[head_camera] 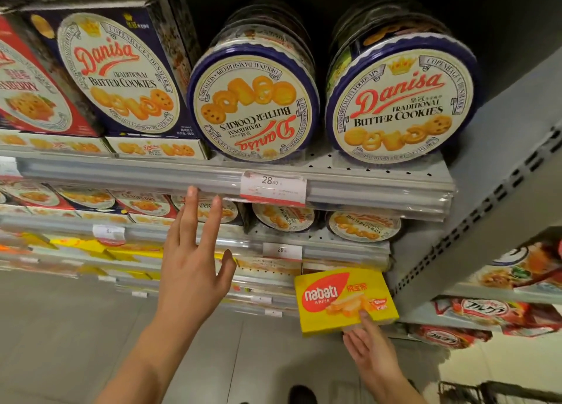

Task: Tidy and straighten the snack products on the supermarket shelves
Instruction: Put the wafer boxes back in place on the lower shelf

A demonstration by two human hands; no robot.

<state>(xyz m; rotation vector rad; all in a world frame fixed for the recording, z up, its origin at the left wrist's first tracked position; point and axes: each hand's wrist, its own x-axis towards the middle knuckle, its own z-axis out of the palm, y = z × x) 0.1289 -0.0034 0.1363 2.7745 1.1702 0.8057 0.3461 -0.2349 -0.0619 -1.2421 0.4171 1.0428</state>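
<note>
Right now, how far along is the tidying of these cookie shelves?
Partly done. The right tin and the blue box face front, upright. In hand: the right hand holds a yellow wafer box; the left hand reaches up, open. Left: the middle tin sits upside down.

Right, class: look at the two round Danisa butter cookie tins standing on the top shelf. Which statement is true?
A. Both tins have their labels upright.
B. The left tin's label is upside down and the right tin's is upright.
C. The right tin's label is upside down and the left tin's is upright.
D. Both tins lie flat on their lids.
B: the left tin shows "Danisa" inverted with the cookies pictured on top, while the right tin reads the right way up.
</note>
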